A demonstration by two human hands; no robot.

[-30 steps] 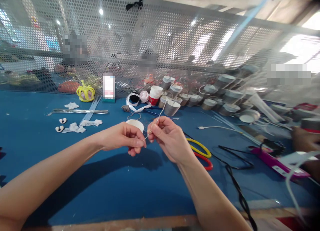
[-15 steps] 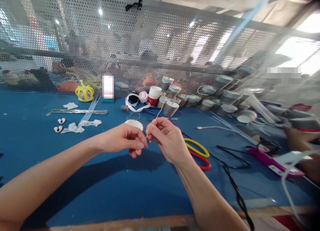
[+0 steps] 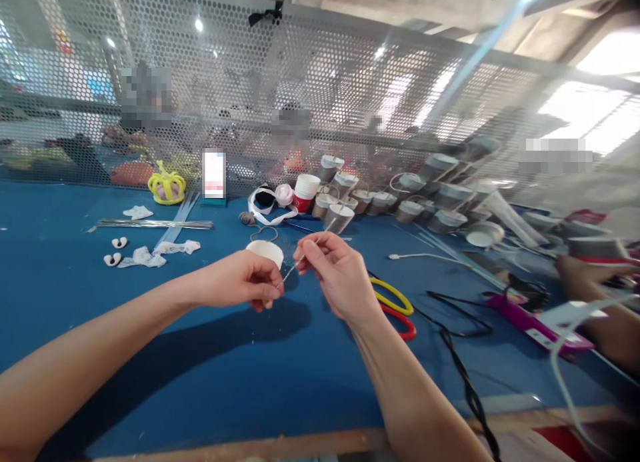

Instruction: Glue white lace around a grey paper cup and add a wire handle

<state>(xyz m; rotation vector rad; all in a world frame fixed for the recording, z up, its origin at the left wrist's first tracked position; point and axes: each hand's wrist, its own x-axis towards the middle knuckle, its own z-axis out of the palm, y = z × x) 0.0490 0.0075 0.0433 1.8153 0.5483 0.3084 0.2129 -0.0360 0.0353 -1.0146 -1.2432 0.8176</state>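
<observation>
Above the blue table (image 3: 210,382) I hold a thin, silvery twisted wire (image 3: 289,274) in both hands. My left hand (image 3: 253,282) is closed, pinching its lower end between thumb and fingers. The fingers of my right hand (image 3: 340,275) are shut on the wire higher up, and its upper end rises past them. A short slanting stretch of it shows between the hands. Just behind my left hand stands a white round cup-like thing (image 3: 266,252), partly covered. Beside my right wrist lie a yellow loop (image 3: 393,295) and a red loop (image 3: 407,330), their other ends hidden.
Several grey pots (image 3: 339,219) stand at the back and right, near stacked paper cups (image 3: 307,189). A bundle of straight wires (image 3: 155,224), white lace (image 3: 145,257) and a phone (image 3: 214,175) lie left. A purple power strip (image 3: 537,322), black cables and another person's arm (image 3: 585,282) are right.
My hands have drawn slightly apart, the left shifting a little left, so more of the wire shows between them. The wire's upper end sticks up less above my right hand.
</observation>
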